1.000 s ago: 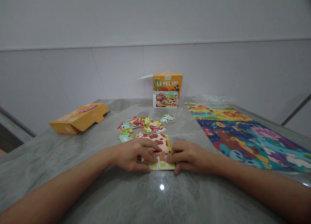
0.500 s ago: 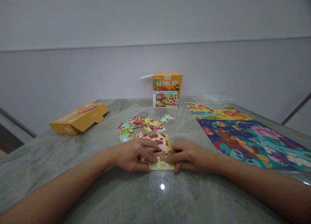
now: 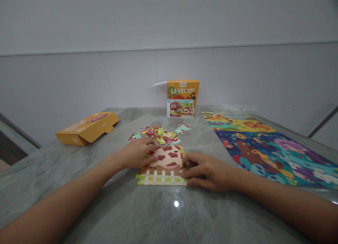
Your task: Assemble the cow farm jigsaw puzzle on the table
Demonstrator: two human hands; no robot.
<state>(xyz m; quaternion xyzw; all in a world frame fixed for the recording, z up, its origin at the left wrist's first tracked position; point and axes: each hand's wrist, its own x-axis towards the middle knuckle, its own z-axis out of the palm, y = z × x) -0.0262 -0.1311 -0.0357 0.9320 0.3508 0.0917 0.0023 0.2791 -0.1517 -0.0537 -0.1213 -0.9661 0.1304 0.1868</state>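
Left hand [image 3: 139, 152]: fingers bent over the upper left of the cow jigsaw [image 3: 169, 157]; cannot tell whether they grip a piece.
Right hand [image 3: 204, 171]: thumb and fingers apart, touching the jigsaw's right edge.
Cow jigsaw: flat on the table [image 3: 158, 215], between both hands.
Loose pieces [image 3: 159, 132]: heaped just beyond.
Risk: uneven sideways pressure could part the joints; a left-hand sweep could scatter the heap.

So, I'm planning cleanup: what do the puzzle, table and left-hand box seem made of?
Puzzle: probably printed cardboard; flat, interlocking tabs; finish unclear. Table: stone or stone-look, polished; grey veining, bright reflection. Box: likely thin card, printed, fairly matte; crisp folds.
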